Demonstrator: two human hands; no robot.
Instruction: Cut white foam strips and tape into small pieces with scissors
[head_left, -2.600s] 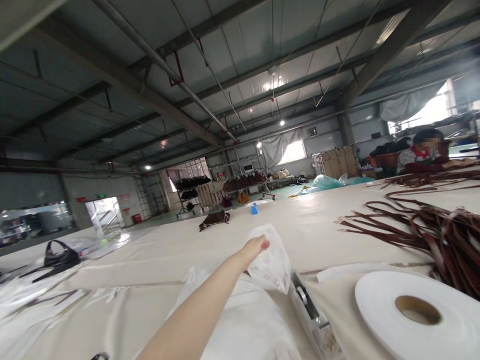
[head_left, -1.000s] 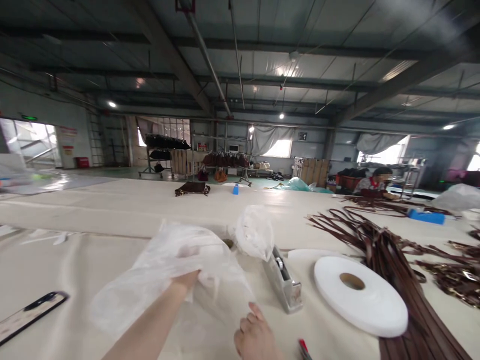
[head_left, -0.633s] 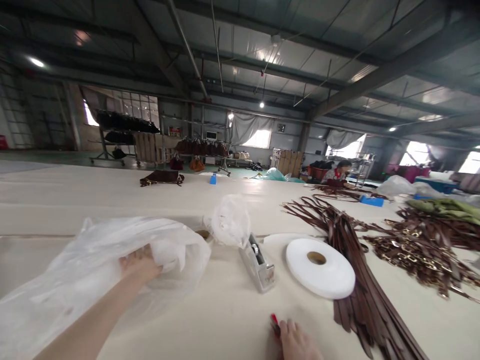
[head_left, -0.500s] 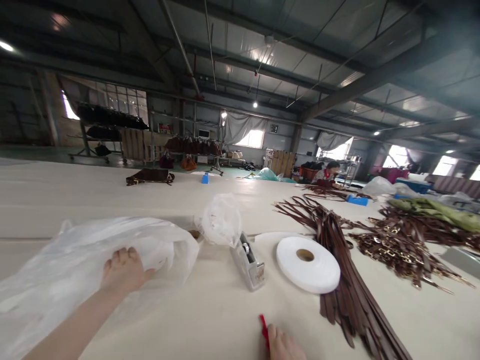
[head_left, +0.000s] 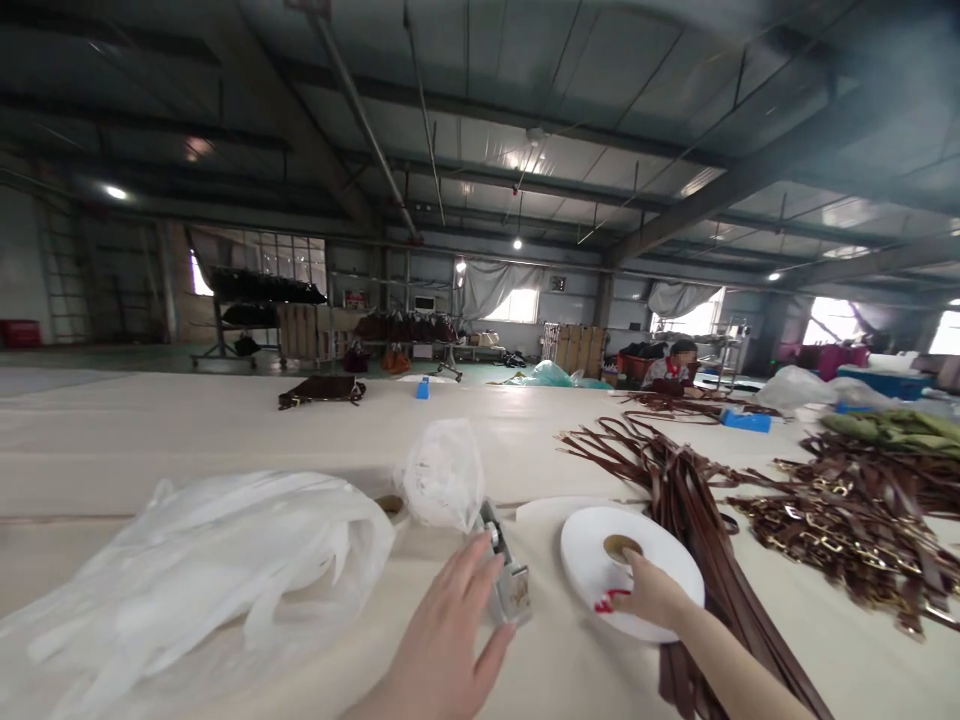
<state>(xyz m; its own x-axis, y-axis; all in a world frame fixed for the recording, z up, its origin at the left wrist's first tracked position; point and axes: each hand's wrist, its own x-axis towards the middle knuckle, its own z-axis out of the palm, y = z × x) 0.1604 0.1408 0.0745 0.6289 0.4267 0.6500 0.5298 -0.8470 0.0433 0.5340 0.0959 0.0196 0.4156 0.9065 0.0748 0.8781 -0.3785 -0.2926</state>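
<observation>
My left hand (head_left: 454, 635) reaches forward with its fingers stretched out, beside the grey tape dispenser (head_left: 512, 590); its fingertips overlap the dispenser's near side, and I cannot tell whether they touch. Over the flat white roll of tape (head_left: 679, 562) is my right hand (head_left: 651, 592), closed on a small red item (head_left: 611, 601) whose kind I cannot make out. Its forefinger points toward the brown core of the roll. Behind the dispenser stands a clear plastic bag (head_left: 442, 470) with crumpled bits inside.
White plastic bags (head_left: 247, 540) lie at the left. Brown leather straps (head_left: 694, 500) run along the right, with buckled straps (head_left: 847, 530) beyond. A dark brown leather piece (head_left: 322, 391) and a blue dispenser (head_left: 423, 388) sit farther back. A person (head_left: 673, 368) works across the table.
My left hand has left the plastic bags and moved right to the tape dispenser. My right hand has moved forward and right over the white roll, carrying the red item.
</observation>
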